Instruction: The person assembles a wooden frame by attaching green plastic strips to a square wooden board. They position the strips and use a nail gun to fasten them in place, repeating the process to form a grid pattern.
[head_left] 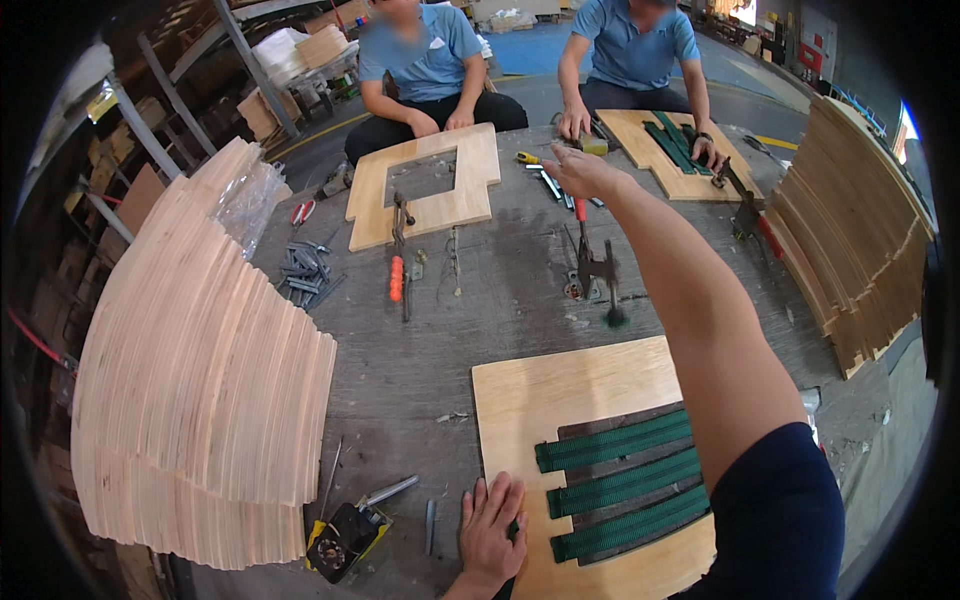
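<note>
Even, moderate light over the workbench (400, 350); soft, smudgy shadows lay mid-surface. Glare burned out small patches at upper right. Shelving (180, 100) at left sat dim. Fisheye bowed the left wood stack (200, 370) and right wood stack (850, 220); corners went black. Co-workers' faces (397, 28) were blurred; green straps (620, 483) showed clearly.

No legible lettering, numbers or signs.

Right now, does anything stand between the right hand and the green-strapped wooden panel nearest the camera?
Yes: a red-handled tool and dark metal pieces beside it lie on the table between the right hand and the wooden panel. The hand's height above the table cannot be told.
</note>
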